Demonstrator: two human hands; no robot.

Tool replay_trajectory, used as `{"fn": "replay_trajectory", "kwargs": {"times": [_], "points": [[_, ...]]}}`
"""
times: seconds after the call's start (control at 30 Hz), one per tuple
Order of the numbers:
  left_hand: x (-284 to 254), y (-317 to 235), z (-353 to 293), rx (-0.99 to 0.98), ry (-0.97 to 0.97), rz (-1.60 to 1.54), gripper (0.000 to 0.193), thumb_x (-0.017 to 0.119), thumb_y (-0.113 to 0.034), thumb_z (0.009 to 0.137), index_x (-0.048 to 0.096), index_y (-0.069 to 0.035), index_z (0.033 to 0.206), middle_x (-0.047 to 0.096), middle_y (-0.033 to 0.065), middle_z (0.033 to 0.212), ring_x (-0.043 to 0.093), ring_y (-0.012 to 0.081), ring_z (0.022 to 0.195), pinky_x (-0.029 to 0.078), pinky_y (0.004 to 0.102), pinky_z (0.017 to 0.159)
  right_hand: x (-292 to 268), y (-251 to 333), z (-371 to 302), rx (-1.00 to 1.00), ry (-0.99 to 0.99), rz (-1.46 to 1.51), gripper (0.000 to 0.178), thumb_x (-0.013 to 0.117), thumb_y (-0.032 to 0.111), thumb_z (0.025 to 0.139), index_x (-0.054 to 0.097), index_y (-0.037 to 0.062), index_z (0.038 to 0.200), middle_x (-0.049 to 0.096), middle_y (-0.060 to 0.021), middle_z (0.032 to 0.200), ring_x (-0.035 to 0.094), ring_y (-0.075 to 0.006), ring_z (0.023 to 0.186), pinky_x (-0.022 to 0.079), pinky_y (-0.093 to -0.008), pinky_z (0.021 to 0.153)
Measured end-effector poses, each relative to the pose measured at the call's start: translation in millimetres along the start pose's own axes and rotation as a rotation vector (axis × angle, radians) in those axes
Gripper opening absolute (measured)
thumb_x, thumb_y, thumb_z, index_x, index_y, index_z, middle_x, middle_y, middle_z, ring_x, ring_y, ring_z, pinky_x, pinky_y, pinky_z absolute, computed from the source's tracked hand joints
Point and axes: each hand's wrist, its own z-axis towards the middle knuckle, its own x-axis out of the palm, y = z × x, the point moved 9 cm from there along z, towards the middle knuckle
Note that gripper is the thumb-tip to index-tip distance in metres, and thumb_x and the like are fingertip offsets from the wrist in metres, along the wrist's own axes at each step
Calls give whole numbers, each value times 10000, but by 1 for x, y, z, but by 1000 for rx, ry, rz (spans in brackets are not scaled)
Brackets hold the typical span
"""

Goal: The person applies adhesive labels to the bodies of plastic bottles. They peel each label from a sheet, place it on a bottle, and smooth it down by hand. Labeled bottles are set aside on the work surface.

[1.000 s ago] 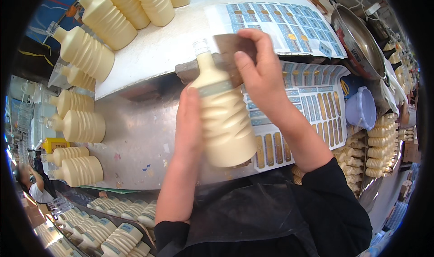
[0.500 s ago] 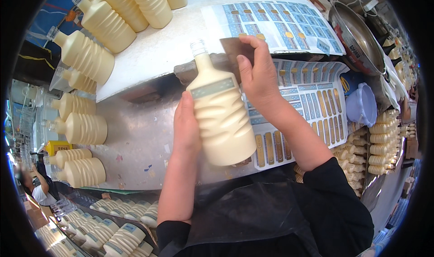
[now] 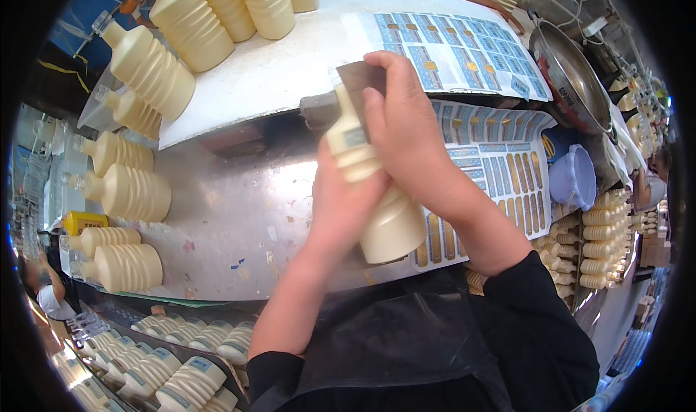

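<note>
A cream bottle (image 3: 395,231) with rippled sides leans in front of me, its neck pointing away. My left hand (image 3: 346,202) is wrapped across its middle, fingers closed round it. On the bottle's shoulder sits a blue-grey label (image 3: 354,137). Pinched in my right hand (image 3: 406,122) is a flat brown scraper-like piece (image 3: 357,85), which overlaps the bottle's neck and shoulder. The right wrist rests close against the left hand, and part of the bottle is hidden behind both. A grey block or folded cloth (image 3: 317,110) lies just left of the bottle's neck.
Sheets of blue and gold labels (image 3: 464,53) lie on the white board, with another label sheet (image 3: 500,172) below. Cream bottles (image 3: 138,193) line the left side; more lie in a crate (image 3: 190,383). A purple bucket (image 3: 574,176) and metal pan (image 3: 573,71) stand right.
My left hand has moved from the bottle's left side across its middle. The bottle has turned and shifted slightly right. The right hand still holds the brown piece, now over the neck.
</note>
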Motion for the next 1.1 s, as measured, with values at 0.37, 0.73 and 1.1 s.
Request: {"fn": "replay_trajectory", "kwargs": {"times": [0.37, 0.73, 1.1], "points": [[-8, 5, 1, 66, 18, 159, 729, 732, -364, 921, 399, -22, 1473, 612, 199, 1344, 628, 326, 1222, 500, 430, 1015, 16, 13, -3, -5, 86, -226, 418, 573, 28, 938, 466, 11, 1342, 549, -225, 1266, 573, -415, 1165, 469, -447, 1018], [-9, 18, 12, -141, -15, -245, 493, 400, -391, 1121, 474, 5, 1406, 636, 141, 1260, 665, 211, 1092, 559, 367, 943, -17, -65, -18, 71, -78, 38, 408, 554, 67, 976, 440, -6, 1360, 550, -237, 1330, 560, -392, 1248, 442, -450, 1067], [-21, 25, 12, -112, -44, -236, 518, 357, -374, 1116, 473, 5, 1449, 616, 195, 1335, 653, 252, 1176, 535, 382, 989, -14, -51, -17, 149, -20, 313, 380, 550, 73, 980, 466, -14, 1340, 548, -236, 1327, 548, -394, 1252, 423, -444, 1084]]}}
